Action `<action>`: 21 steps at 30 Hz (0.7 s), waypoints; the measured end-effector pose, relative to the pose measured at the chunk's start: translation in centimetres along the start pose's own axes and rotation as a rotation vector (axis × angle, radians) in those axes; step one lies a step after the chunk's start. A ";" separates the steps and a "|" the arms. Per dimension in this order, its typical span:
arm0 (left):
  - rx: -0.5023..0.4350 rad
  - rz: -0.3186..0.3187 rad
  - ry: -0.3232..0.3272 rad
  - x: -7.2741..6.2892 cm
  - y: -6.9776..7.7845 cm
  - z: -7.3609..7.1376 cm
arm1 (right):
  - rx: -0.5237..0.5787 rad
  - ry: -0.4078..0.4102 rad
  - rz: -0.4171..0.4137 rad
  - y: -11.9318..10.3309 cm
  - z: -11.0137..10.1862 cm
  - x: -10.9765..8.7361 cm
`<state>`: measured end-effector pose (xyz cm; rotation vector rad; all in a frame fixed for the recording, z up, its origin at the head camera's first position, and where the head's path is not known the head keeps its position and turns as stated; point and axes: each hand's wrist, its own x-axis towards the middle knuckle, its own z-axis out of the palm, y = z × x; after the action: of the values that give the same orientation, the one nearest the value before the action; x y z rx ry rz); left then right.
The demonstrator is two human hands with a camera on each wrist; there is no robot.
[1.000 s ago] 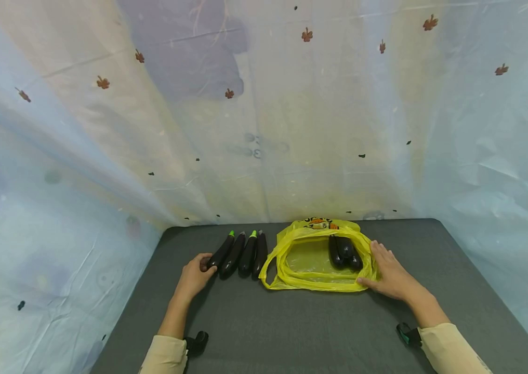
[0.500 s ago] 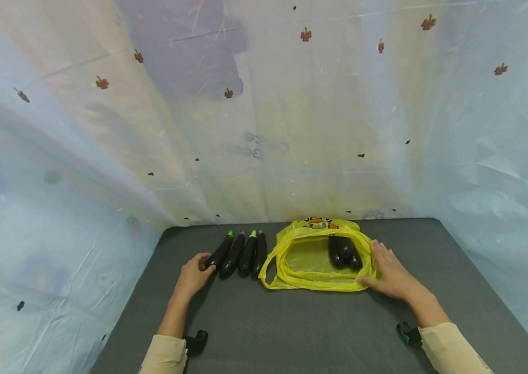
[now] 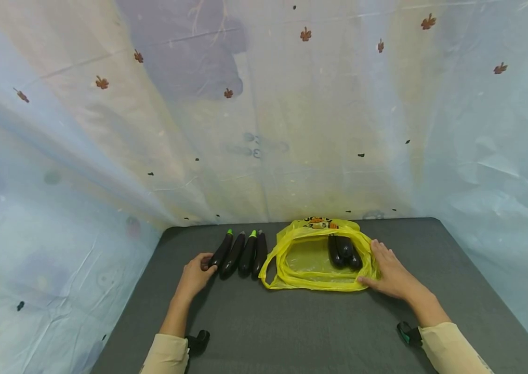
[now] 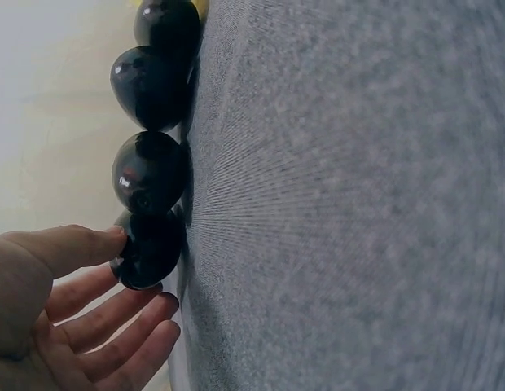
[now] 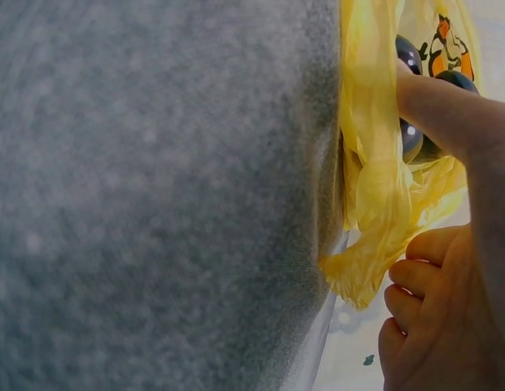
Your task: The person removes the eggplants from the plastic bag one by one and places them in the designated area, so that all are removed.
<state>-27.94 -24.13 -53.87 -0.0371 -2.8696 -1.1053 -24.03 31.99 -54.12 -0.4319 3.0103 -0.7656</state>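
Observation:
Several dark purple eggplants lie side by side on the grey table. My left hand (image 3: pixel 195 276) pinches the lower end of the leftmost eggplant (image 3: pixel 221 250) between thumb and fingers; the left wrist view has the thumb (image 4: pixel 98 244) on it and the fingers beside it. To their right a yellow plastic bag (image 3: pixel 320 284) lies on its side, mouth facing me, with 3 eggplants (image 3: pixel 344 248) visible inside at its right. My right hand (image 3: pixel 395 275) rests against the bag's right side, fingers extended along the outside and thumb (image 5: pixel 440 106) at the mouth's edge.
The grey table (image 3: pixel 292 332) extends in front of the bag and toward me. A patterned plastic sheet (image 3: pixel 264 156) hangs behind the table and along both sides. Each wrist wears a black strap mount (image 3: pixel 198 342).
Almost nothing differs. The leftmost eggplant and my left hand shift very slightly; my right hand and the bag stay in place.

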 end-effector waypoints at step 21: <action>0.091 -0.041 0.028 -0.2 1.0 -0.6 | 0.018 0.017 -0.019 -0.1 -0.1 -0.4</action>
<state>-27.66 -23.79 -52.75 0.0420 -2.9041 -0.9718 -23.62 32.07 -53.96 -0.4567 3.0171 -0.8012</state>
